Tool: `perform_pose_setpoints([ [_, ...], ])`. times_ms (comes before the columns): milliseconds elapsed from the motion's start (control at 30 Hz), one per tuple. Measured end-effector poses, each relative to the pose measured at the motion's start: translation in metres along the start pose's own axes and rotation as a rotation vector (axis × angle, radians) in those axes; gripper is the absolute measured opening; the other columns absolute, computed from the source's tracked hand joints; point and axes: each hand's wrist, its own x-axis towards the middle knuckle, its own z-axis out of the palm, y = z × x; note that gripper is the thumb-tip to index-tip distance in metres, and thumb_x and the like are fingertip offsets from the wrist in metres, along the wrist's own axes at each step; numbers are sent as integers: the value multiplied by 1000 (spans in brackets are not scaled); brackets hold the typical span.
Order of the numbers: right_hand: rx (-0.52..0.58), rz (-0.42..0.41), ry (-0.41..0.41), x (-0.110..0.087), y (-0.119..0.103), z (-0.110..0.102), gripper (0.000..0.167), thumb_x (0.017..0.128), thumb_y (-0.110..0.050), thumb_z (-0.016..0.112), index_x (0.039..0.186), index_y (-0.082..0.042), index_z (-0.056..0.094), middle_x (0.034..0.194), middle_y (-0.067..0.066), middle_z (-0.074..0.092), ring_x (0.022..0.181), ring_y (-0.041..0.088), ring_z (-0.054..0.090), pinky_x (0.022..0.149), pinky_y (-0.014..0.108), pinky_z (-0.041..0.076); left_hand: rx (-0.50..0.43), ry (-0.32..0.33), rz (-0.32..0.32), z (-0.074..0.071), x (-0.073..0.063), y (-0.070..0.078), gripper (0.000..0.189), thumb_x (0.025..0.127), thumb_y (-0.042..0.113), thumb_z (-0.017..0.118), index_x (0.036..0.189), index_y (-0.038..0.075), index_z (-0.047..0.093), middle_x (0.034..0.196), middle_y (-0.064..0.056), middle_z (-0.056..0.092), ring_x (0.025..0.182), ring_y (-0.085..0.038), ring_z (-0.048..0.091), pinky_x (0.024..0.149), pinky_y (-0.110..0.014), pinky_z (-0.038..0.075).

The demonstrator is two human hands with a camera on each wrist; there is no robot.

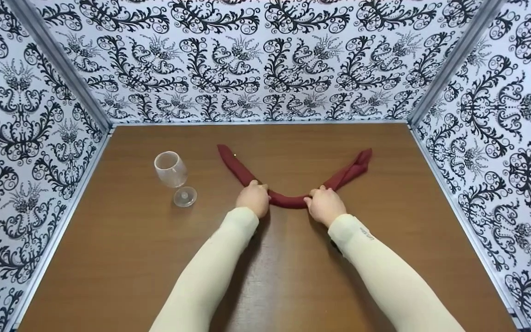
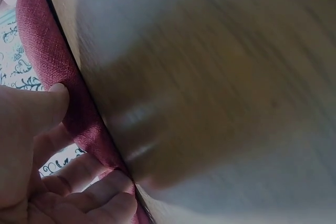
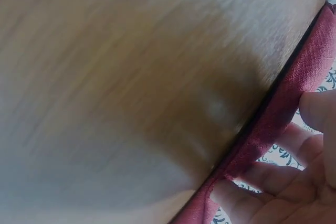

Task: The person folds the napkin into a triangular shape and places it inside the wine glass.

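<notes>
Where hands point(image 1: 253, 199) pinch, red cloth point(image 1: 288, 201) curves between, ends beyond.

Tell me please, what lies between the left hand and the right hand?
Between the left hand and the right hand lies the curved middle stretch of the red cloth, which both hands hold; the head view shows this.

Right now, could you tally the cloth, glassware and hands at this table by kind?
Red cloth: 1
Clear stemmed glass: 1
Left hand plus right hand: 2
Total: 4
</notes>
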Motion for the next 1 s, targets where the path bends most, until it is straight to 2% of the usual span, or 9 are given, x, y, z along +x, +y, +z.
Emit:
perform_pose_setpoints([
  [100,12,13,-25,-1,0,-1,42,107,-33,58,130,2,68,141,36,60,135,55,55,113,62,47,-15,-1,-6,1,-1,1,28,106,26,63,124,6,73,115,-15,71,106,-30,70,86,-45,63],
  [200,37,24,-47,-1,0,-3,44,107,-33,58,134,1,65,145,34,57,140,54,51,115,62,45,-17,-12,-8,2,-1,3,32,107,17,57,135,6,69,121,-18,67,107,-32,70,88,-45,63],
  [367,66,23,-85,-1,2,-5,50,108,-32,58,143,3,59,152,36,51,145,54,45,121,60,39,-2,-43,1,6,2,5,41,107,6,49,147,6,61,130,-21,64,118,-31,68,94,-43,62],
  [533,56,-3,-80,1,6,-2,54,107,-30,58,146,7,54,152,37,51,145,53,47,123,57,37,-31,-27,12,9,4,6,42,106,3,47,146,4,62,133,-22,65,123,-33,68,101,-42,59],
  [700,61,-15,-112,1,7,-3,60,107,-31,57,152,8,48,156,34,47,148,50,43,126,55,33,-66,-7,20,11,7,7,44,105,1,46,146,5,62,135,-21,66,124,-33,68,104,-43,57],
  [867,73,-44,-147,1,9,-5,62,108,-32,55,155,7,45,160,30,45,152,47,40,127,55,31,-147,-1,0,13,10,7,46,106,0,42,150,3,55,140,-21,64,127,-35,67,107,-45,55],
  [1000,78,-55,-155,1,10,-4,60,110,-33,53,156,4,45,162,27,45,153,46,39,126,56,32,-193,1,-15,15,13,8,43,107,0,40,147,-1,55,141,-21,63,131,-35,65,110,-46,53],
])
